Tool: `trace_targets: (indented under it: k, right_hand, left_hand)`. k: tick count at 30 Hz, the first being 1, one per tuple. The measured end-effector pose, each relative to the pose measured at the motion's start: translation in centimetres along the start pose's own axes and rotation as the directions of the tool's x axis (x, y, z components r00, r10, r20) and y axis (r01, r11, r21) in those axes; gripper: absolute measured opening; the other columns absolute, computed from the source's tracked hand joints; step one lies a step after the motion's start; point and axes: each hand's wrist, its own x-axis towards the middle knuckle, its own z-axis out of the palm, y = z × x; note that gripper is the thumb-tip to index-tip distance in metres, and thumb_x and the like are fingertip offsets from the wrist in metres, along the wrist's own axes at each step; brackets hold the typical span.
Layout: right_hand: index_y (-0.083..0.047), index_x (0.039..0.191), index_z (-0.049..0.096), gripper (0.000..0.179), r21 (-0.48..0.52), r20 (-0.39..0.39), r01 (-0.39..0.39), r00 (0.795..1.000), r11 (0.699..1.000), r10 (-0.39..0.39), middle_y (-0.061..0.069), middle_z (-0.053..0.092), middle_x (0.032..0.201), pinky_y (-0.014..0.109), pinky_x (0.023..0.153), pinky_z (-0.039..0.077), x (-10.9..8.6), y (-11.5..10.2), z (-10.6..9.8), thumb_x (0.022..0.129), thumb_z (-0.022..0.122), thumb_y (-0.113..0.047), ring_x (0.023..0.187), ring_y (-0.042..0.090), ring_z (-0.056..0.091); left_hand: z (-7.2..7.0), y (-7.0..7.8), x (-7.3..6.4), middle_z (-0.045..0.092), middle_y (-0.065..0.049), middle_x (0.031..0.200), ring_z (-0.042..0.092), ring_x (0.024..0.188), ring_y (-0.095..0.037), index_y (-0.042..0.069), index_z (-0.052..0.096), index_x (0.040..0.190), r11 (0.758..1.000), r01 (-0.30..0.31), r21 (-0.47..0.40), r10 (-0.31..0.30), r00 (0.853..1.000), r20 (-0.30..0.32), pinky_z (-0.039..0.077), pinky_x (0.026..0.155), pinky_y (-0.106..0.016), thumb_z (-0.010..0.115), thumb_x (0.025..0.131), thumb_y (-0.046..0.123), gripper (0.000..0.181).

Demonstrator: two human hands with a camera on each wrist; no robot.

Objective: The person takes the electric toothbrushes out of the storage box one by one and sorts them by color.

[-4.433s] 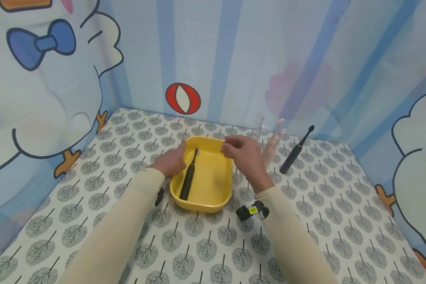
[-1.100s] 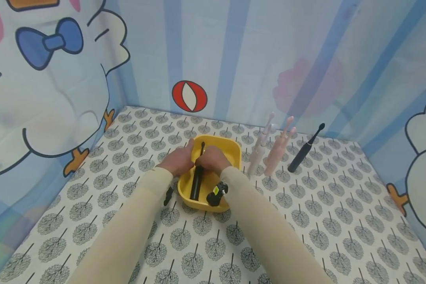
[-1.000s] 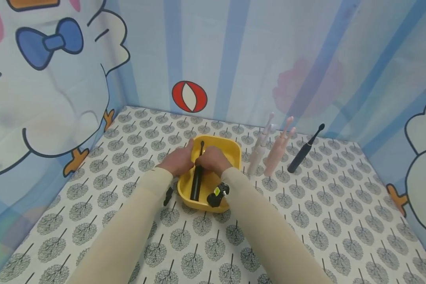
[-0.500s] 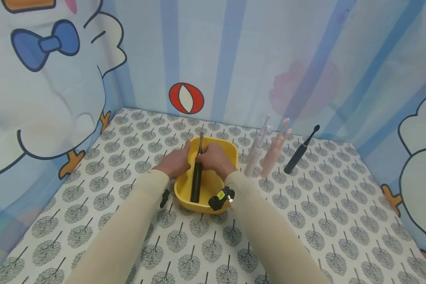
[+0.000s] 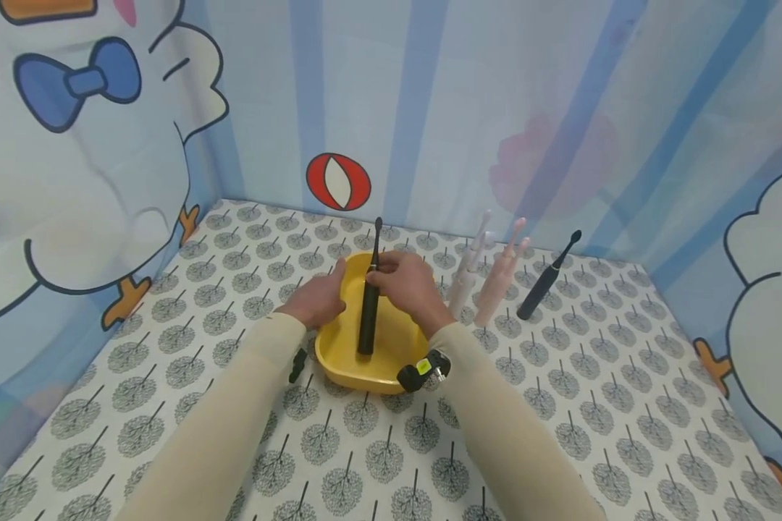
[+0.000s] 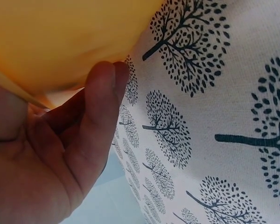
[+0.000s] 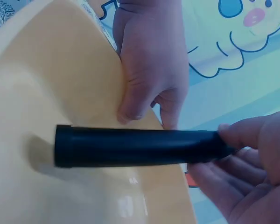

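A black electric toothbrush (image 5: 368,318) is held over the yellow basin (image 5: 365,382), brush head up and handle base down. My right hand (image 5: 412,286) pinches it near the top of the handle between thumb and fingers. In the right wrist view the toothbrush handle (image 7: 121,147) crosses above the basin floor, with the right hand (image 7: 256,172) at its upper end. My left hand (image 5: 316,298) grips the basin's left rim. From the left wrist, the left hand (image 6: 84,140) shows its thumb and fingers on either side of the yellow wall.
To the right of the basin stand two white toothbrushes (image 5: 464,282), two pink toothbrushes (image 5: 497,282) and another black toothbrush (image 5: 539,293). A tree-print cloth (image 5: 339,449) covers the table. A cartoon curtain (image 5: 254,108) rises behind and at both sides.
The right hand went from the basin's far right rim to the toothbrush lying inside, gripped it and raised it more upright, off the basin floor. The left hand stayed on the left rim.
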Motion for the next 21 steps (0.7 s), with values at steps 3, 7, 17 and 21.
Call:
trace_targets:
  k: [3,7,17,21]
  right_hand:
    - [-0.011,0.128,0.064,0.037,-0.01,-0.02,0.059,0.998,0.998,-0.06,-0.002,0.068,0.105,0.031,0.081,0.055,-0.5,0.0,-0.5,0.092,0.068,-0.019,0.085,0.011,0.068]
    - [-0.014,0.129,0.063,0.038,-0.027,-0.037,0.12,0.992,0.992,-0.121,-0.004,0.068,0.107,0.034,0.087,0.053,-1.2,-0.4,-1.3,0.092,0.068,-0.022,0.092,0.01,0.066]
    - [-0.019,0.131,0.061,0.039,-0.035,-0.077,0.256,0.963,0.966,-0.258,-0.004,0.067,0.114,0.032,0.091,0.05,-3.0,-0.7,-4.0,0.093,0.067,-0.026,0.105,0.013,0.063]
    - [-0.018,0.129,0.063,0.036,-0.016,-0.092,0.303,0.949,0.953,-0.303,-0.002,0.068,0.113,0.029,0.091,0.05,-3.8,-0.4,-4.9,0.093,0.068,-0.024,0.105,0.012,0.063]
  left_hand:
    - [0.1,0.0,0.0,0.061,-0.015,0.114,0.059,0.073,-0.019,0.009,-0.004,0.156,1.0,-0.007,0.009,0.007,1.0,-0.013,0.049,0.07,-0.032,0.053,0.098,0.013,0.082]
    - [0.1,-0.1,-0.1,0.06,-0.016,0.119,0.059,0.079,-0.02,0.008,-0.004,0.156,1.0,-0.007,0.015,0.008,1.0,-0.019,0.049,0.076,-0.034,0.053,0.097,0.013,0.082]
    - [0.1,0.1,0.0,0.061,-0.015,0.111,0.059,0.069,-0.02,0.009,-0.004,0.156,1.0,0.009,-0.004,-0.009,1.0,-0.008,0.049,0.07,-0.033,0.052,0.097,0.012,0.081]
    - [0.1,0.1,0.0,0.061,-0.014,0.107,0.058,0.068,-0.019,0.007,-0.006,0.156,1.0,-0.011,0.004,0.011,1.0,0.001,0.05,0.069,-0.032,0.052,0.097,0.011,0.083]
